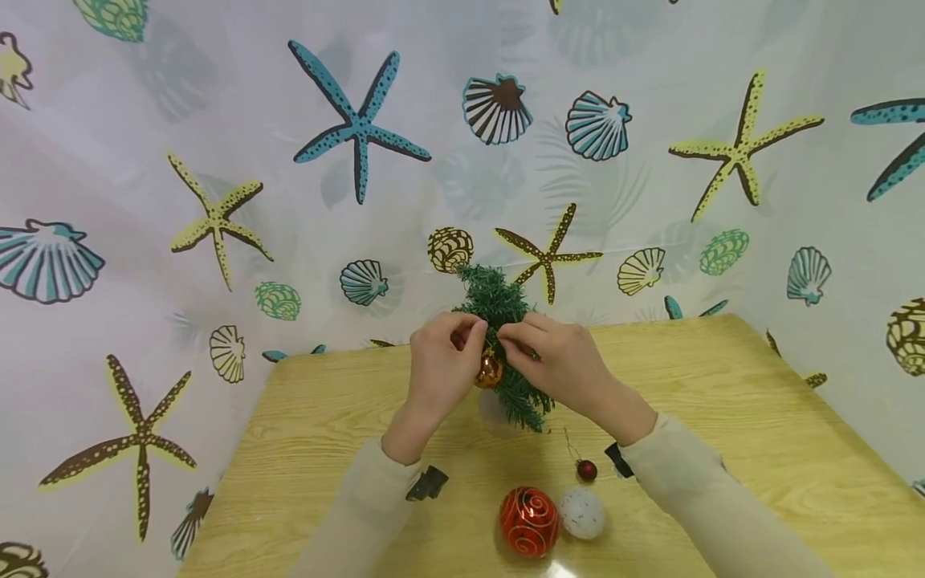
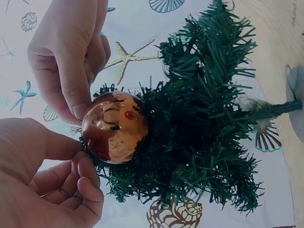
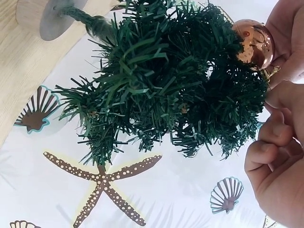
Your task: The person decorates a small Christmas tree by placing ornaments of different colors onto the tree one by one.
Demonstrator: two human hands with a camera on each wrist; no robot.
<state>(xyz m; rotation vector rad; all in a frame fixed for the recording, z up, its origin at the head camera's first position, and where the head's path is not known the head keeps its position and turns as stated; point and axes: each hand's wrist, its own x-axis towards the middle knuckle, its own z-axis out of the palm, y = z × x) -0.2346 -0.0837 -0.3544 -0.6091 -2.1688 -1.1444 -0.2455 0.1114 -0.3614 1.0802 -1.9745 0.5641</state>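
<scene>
A shiny copper-gold Christmas bauble [image 1: 489, 371] hangs against the front of a small artificial Christmas tree [image 1: 499, 297]. My left hand [image 1: 444, 353] pinches the bauble's hanging string just above its cap, thumb and forefinger together. Opposite it, my right hand [image 1: 564, 361] has thumb and forefinger pinched at the same string, close beside the green branches. In the left wrist view the bauble [image 2: 116, 127] fills the space by both sets of fingertips. From the right wrist, gold thread [image 3: 273, 71] shows by the bauble's cap; the string is mostly hidden by fingers.
On the wooden table [image 1: 325, 449], nearer me than the tree, lie a large red bauble with swirls [image 1: 529, 522], a white speckled ball [image 1: 582, 513] and a small dark red bauble [image 1: 586, 470] with a string. A shell-and-starfish curtain [image 1: 433, 96] surrounds the table's back and sides.
</scene>
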